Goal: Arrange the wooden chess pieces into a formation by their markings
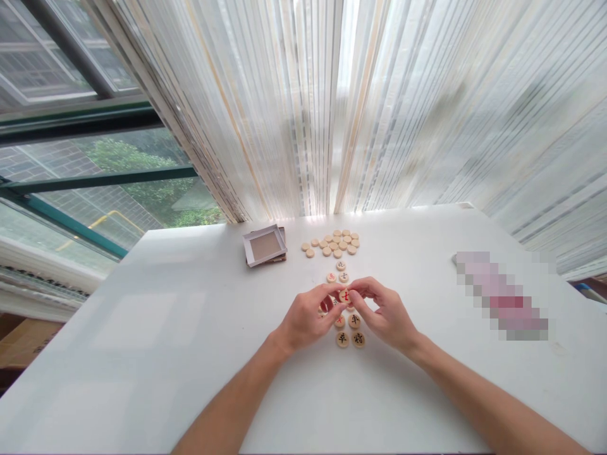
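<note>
Between the fingertips of both hands is a round wooden Chinese chess piece (344, 296) with a red character facing up. My left hand (310, 316) pinches it from the left, and my right hand (382, 313) grips its right edge. Below the hands lie two face-up pieces with black characters, one on the left (342, 339) and one on the right (358, 339). Just above them sit a red-marked piece (339, 320) and a black-marked piece (354, 320). More face-up pieces are partly hidden by my fingers. Beyond the hands are a red-marked piece (331, 277) and two black-marked ones.
Several blank-side-up pieces (343, 245) lie in a loose cluster at the back of the white table (165, 354). An open shallow box (265, 245) rests on a dark one at back left. A blurred pinkish object (502, 297) lies right. Curtains (322, 107) hang behind.
</note>
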Available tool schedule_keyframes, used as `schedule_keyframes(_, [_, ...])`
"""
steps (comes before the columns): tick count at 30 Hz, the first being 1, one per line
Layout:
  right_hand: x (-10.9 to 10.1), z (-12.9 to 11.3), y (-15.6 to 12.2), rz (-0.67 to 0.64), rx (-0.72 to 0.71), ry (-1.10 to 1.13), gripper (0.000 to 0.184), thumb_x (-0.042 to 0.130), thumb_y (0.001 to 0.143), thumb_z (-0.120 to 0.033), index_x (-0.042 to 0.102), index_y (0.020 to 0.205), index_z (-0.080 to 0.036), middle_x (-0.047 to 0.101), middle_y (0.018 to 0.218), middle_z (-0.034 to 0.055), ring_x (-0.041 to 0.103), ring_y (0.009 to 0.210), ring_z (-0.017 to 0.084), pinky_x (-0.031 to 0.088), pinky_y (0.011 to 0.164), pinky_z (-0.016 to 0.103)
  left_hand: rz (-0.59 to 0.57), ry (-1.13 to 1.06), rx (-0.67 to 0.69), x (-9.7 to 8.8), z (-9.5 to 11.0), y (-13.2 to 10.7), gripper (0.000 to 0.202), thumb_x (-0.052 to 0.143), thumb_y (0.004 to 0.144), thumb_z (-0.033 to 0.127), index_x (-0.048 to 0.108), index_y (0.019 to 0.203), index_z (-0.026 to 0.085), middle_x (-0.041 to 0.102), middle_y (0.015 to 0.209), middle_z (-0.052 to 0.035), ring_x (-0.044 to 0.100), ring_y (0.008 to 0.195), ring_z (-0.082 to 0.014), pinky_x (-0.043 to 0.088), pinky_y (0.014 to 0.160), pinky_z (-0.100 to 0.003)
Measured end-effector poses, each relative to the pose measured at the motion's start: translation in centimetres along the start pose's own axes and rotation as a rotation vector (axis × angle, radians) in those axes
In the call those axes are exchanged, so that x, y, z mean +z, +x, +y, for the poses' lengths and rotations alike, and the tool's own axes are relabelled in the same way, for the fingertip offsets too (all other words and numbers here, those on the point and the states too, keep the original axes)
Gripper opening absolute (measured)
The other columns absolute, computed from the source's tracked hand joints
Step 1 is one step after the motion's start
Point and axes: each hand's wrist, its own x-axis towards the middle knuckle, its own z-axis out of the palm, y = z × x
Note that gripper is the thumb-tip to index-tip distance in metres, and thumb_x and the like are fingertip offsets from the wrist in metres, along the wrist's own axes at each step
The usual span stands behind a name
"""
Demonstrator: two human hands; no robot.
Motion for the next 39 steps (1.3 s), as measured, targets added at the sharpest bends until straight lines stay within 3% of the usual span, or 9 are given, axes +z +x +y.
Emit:
schedule_keyframes(5, [-0.1,-0.1,0.2,-0.070,-0.024,0.060,0.020,0.061,0.095,-0.024,0.064,0.115,-0.024,0.071,0.102,0.0049,0.070,0.090,0.019,0.058,0.084,0.035,0.022,-0.121,-0.069,-0.3,0.2,0.3,0.034,0.063,0.093,0.026,0.065,0.126,0.019,0.076,0.098,-0.0050,0.070,0.071,-0.0122,0.057,0.069,-0.023])
schedule_keyframes(11, [-0.2,0.0,0.4,-0.109,-0.013,0.061,0.022,0.062,0.095,-0.025,0.065,0.116,-0.024,0.071,0.106,0.0059,0.069,0.094,0.020,0.058,0.087,0.037,-0.009,-0.284,-0.179,-0.6,0.3,0.3,0.039,0.066,0.091,0.031,0.066,0.128,0.020,0.078,0.096,-0.0060,0.072,0.063,-0.0141,0.059,0.063,-0.024])
schedule_keyframes(15, [-0.3,0.1,0.5,-0.121,-0.003,0.075,0.023,0.063,0.094,-0.025,0.066,0.117,-0.025,0.072,0.108,0.0054,0.070,0.096,0.021,0.058,0.089,0.038,-0.042,-0.330,-0.232,-0.7,0.3,0.3,0.042,0.064,0.092,0.033,0.064,0.132,0.020,0.078,0.098,-0.0063,0.075,0.068,-0.0176,0.061,0.070,-0.028])
schedule_keyframes(20, [-0.4,0.2,0.6,-0.138,0.038,0.129,0.023,0.063,0.094,-0.028,0.065,0.118,-0.026,0.073,0.109,0.0052,0.071,0.097,0.021,0.059,0.090,0.038,-0.064,-0.307,-0.242,-0.9,0.4,0.4,0.043,0.060,0.095,0.034,0.061,0.135,0.021,0.078,0.099,-0.0061,0.076,0.071,-0.0184,0.061,0.075,-0.030])
schedule_keyframes(27, [0.0,0.1,0.8,-0.117,0.124,0.270,0.019,0.067,0.091,-0.035,0.065,0.104,-0.022,0.073,0.102,0.0066,0.072,0.093,0.022,0.061,0.084,0.037,-0.035,-0.273,-0.206,-0.8,0.1,0.6,0.034,0.064,0.092,0.035,0.069,0.123,0.021,0.077,0.100,-0.0063,0.072,0.065,-0.0146,0.058,0.060,-0.024])
schedule_keyframes(31, [0.2,0.3,0.8,-0.068,0.155,0.269,0.022,0.070,0.089,-0.041,0.062,0.096,-0.021,0.072,0.090,0.0049,0.072,0.083,0.020,0.061,0.077,0.036,0.023,-0.214,-0.188,-1.0,-0.8,0.6,0.029,0.066,0.090,0.037,0.071,0.113,0.020,0.077,0.093,-0.0056,0.070,0.063,-0.0134,0.057,0.061,-0.024])
schedule_keyframes(34, [-0.1,0.3,1.1,-0.057,0.142,0.171,0.026,0.069,0.088,-0.046,0.063,0.093,-0.021,0.072,0.089,0.0055,0.072,0.082,0.021,0.060,0.075,0.036,0.131,-0.097,-0.188,-1.8,-2.0,0.9,0.024,0.062,0.092,0.037,0.073,0.105,0.020,0.076,0.091,-0.0048,0.068,0.066,-0.0130,0.056,0.065,-0.024])
schedule_keyframes(39, [-1.3,-0.4,1.1,-0.093,0.145,0.005,0.028,0.067,0.089,-0.048,0.064,0.090,-0.021,0.071,0.086,0.0045,0.071,0.079,0.021,0.057,0.077,0.036,0.298,-0.078,-0.272,-3.2,-4.5,1.5,0.030,0.057,0.093,0.043,0.070,0.101,0.017,0.074,0.080,-0.0041,0.064,0.056,-0.0114,0.053,0.057,-0.022])
